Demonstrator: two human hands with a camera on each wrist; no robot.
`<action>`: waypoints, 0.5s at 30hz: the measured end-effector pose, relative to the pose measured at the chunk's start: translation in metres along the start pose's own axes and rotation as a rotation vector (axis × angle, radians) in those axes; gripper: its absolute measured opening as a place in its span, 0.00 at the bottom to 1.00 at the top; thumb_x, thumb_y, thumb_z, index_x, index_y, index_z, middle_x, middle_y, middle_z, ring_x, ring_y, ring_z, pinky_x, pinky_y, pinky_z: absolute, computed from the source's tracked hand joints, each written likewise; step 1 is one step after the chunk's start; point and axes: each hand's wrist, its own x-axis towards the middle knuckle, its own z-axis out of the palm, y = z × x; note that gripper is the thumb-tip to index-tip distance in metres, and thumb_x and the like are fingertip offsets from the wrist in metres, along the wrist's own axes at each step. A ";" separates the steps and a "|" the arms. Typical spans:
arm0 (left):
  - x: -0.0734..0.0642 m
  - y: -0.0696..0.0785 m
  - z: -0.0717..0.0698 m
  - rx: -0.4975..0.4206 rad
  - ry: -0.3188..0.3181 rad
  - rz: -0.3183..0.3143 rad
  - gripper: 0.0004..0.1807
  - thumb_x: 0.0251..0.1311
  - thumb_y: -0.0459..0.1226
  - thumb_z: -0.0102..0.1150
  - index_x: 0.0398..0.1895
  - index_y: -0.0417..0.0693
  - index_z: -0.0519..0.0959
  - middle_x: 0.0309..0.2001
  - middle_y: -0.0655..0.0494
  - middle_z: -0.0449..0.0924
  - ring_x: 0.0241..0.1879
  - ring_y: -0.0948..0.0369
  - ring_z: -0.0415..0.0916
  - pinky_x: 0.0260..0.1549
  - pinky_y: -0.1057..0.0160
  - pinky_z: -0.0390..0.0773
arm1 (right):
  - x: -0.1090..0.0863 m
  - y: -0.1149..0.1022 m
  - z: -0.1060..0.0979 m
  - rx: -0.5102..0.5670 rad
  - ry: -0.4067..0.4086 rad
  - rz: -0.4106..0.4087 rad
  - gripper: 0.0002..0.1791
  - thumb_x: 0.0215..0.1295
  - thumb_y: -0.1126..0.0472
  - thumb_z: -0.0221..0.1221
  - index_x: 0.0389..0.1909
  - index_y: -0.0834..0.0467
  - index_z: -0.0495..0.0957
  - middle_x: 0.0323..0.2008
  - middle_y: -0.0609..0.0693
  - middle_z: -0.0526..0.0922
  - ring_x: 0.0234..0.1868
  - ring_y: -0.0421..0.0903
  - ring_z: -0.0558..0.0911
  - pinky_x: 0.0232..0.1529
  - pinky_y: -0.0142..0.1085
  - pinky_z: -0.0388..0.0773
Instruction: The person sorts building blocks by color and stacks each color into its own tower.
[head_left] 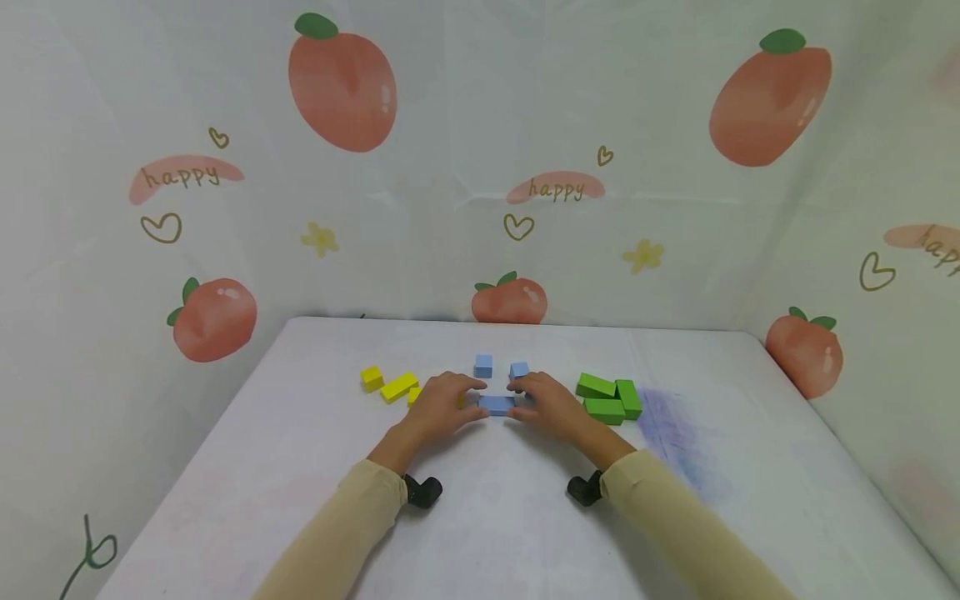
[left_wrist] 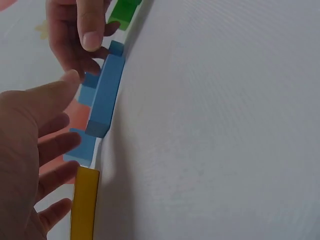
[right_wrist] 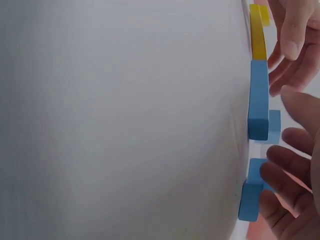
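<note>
A long blue block lies crosswise on the table between the two hands. My left hand is at its left end, thumb and fingers spread apart and relaxed. The right hand mirrors it at the other end, fingers loosely bent with a gap to the thumb. In the left wrist view, the long blue block stands beyond the fingertips with nothing gripped. A blue cube sits just behind it, and another blue block is partly covered by the right fingers. A yellow block is close by the left fingers.
Left of the hands are several yellow blocks, including a yellow cube and a longer yellow block. To the right lie three green blocks in a cluster, beside a purple-blue stain on the white table. A printed curtain hangs behind.
</note>
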 end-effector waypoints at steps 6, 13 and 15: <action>0.005 0.000 0.003 0.038 0.013 0.017 0.20 0.58 0.50 0.66 0.53 0.57 0.82 0.51 0.59 0.80 0.55 0.57 0.71 0.58 0.51 0.66 | 0.004 -0.004 0.004 -0.008 -0.011 0.079 0.19 0.58 0.55 0.69 0.49 0.57 0.81 0.38 0.46 0.79 0.41 0.43 0.76 0.47 0.40 0.75; 0.009 0.001 0.005 0.063 0.019 -0.013 0.19 0.58 0.49 0.66 0.51 0.57 0.83 0.50 0.58 0.81 0.54 0.55 0.71 0.58 0.49 0.65 | 0.008 -0.007 0.005 0.048 -0.058 0.158 0.17 0.59 0.58 0.69 0.47 0.59 0.82 0.30 0.44 0.75 0.33 0.42 0.73 0.38 0.37 0.72; 0.009 0.001 0.005 0.066 0.015 -0.028 0.18 0.58 0.50 0.67 0.51 0.57 0.83 0.50 0.58 0.81 0.53 0.55 0.71 0.58 0.49 0.65 | 0.008 -0.007 0.005 0.070 -0.071 0.178 0.16 0.59 0.59 0.68 0.47 0.59 0.82 0.29 0.45 0.75 0.32 0.42 0.73 0.37 0.37 0.72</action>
